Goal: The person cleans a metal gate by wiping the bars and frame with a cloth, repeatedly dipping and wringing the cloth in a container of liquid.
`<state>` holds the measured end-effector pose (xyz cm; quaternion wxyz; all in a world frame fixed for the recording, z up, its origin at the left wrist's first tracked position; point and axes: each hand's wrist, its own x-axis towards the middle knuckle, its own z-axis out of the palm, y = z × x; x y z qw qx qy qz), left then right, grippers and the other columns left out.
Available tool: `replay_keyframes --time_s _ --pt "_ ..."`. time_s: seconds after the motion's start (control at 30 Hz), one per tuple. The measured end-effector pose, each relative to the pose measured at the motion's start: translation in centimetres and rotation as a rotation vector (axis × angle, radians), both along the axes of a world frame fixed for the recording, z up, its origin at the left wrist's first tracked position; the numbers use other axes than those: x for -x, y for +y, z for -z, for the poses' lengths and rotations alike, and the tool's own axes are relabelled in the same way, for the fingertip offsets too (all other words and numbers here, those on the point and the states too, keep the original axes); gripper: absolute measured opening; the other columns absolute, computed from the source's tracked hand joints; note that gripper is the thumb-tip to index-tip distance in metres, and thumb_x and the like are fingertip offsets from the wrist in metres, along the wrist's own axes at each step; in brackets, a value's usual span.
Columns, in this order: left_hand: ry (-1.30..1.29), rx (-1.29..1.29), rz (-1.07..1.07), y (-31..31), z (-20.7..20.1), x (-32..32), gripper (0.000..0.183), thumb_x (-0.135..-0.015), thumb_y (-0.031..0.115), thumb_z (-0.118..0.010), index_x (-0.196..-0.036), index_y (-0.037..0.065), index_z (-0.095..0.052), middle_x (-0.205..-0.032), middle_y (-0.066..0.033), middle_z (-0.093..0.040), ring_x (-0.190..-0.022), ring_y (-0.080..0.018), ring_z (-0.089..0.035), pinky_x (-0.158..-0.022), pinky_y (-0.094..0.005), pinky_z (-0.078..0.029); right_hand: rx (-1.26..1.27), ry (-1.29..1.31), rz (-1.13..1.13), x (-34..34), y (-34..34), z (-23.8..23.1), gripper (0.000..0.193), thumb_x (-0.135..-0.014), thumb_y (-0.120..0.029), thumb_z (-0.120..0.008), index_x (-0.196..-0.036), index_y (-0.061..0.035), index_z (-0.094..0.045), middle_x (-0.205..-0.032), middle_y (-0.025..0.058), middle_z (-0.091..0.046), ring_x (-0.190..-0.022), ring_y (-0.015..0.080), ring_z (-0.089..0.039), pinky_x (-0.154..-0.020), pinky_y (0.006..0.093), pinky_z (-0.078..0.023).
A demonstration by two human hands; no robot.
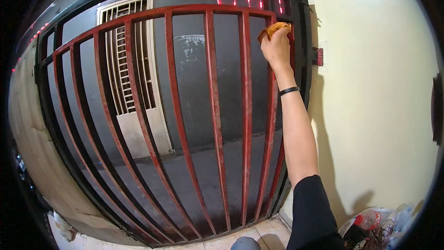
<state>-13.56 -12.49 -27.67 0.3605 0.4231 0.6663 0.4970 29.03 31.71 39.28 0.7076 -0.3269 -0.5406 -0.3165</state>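
Note:
My right hand [277,50] reaches up to the top right corner of a red barred metal gate [210,65]. Its fingers are closed round a crumpled orange-yellow cloth [276,28], pressed against the corner where the top rail meets the upright. A dark band [289,91] circles the wrist. Several upright bars run from the top rail down to the floor, with dull, worn-looking patches on the red. My left hand is out of the picture.
A cream wall [374,88] stands close on the right, with a bag of plastic bottles [370,220] at its foot. Beyond the bars are a grey wall [194,88] and a white grilled door [138,125]. Pale tiles [273,234] lie below.

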Motion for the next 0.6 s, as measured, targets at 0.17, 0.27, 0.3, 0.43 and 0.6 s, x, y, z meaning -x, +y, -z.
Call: replay_keyframes --time_s 0.17,0.27,0.3,0.43,0.6 --pt "0.000 0.008 -0.019 -0.4 -4.0 -2.7 0.037 -0.099 0.020 -0.065 -0.131 0.006 -0.050 -0.100 -0.0133 -0.068 -0.073 -0.0201 -0.070 -0.060 -0.0322 -0.056 0.315 0.122 0.219 1.8 -0.8 7.3 0.038 -0.093 -0.020 -0.066 -0.120 0.0020 -0.052 -0.089 0.0265 -0.070 -0.085 0.0453 -0.070 -0.075 0.0531 -0.057" --pt "0.084 -0.004 -0.022 0.5 -4.4 -2.8 0.034 -0.100 0.021 -0.065 -0.127 0.005 -0.054 -0.100 -0.0122 -0.068 -0.073 -0.0179 -0.068 -0.060 -0.0305 -0.055 0.356 0.179 0.118 3.0 -2.4 18.7 0.040 -0.093 -0.016 -0.065 -0.129 -0.0010 -0.055 -0.101 0.0245 -0.071 -0.091 0.0417 -0.071 -0.078 0.0504 -0.057" --pt "0.127 -0.043 0.003 0.7 -4.3 -3.1 0.032 -0.100 0.021 -0.065 -0.126 0.005 -0.056 -0.100 -0.0116 -0.068 -0.073 -0.0173 -0.067 -0.060 -0.0302 -0.055 0.276 0.156 0.138 2.2 -2.3 23.5 0.046 -0.093 -0.012 -0.065 -0.135 -0.0023 -0.052 -0.107 0.0246 -0.070 -0.094 0.0412 -0.071 -0.080 0.0491 -0.057" --pt "0.078 -0.079 0.026 0.1 -6.7 -3.0 0.027 -0.100 0.018 -0.064 -0.122 0.003 -0.060 -0.098 -0.0116 -0.069 -0.080 -0.0165 -0.067 -0.067 -0.0307 -0.056 0.414 0.063 0.130 0.9 -2.4 28.7 0.025 -0.097 -0.014 -0.060 -0.114 0.0028 -0.053 -0.101 0.0269 -0.066 -0.092 0.0479 -0.066 -0.073 0.0516 -0.055" --pt "0.158 -0.070 -0.030 -2.1 -3.3 -0.8 0.026 -0.100 0.017 -0.064 -0.121 0.003 -0.061 -0.099 -0.0134 -0.070 -0.085 -0.0199 -0.069 -0.072 -0.0329 -0.056 0.420 0.070 0.120 2.5 -2.4 12.8 0.030 -0.100 -0.021 -0.056 -0.116 0.0029 -0.050 -0.100 0.0319 -0.066 -0.092 0.0491 -0.066 -0.078 0.0561 -0.053"
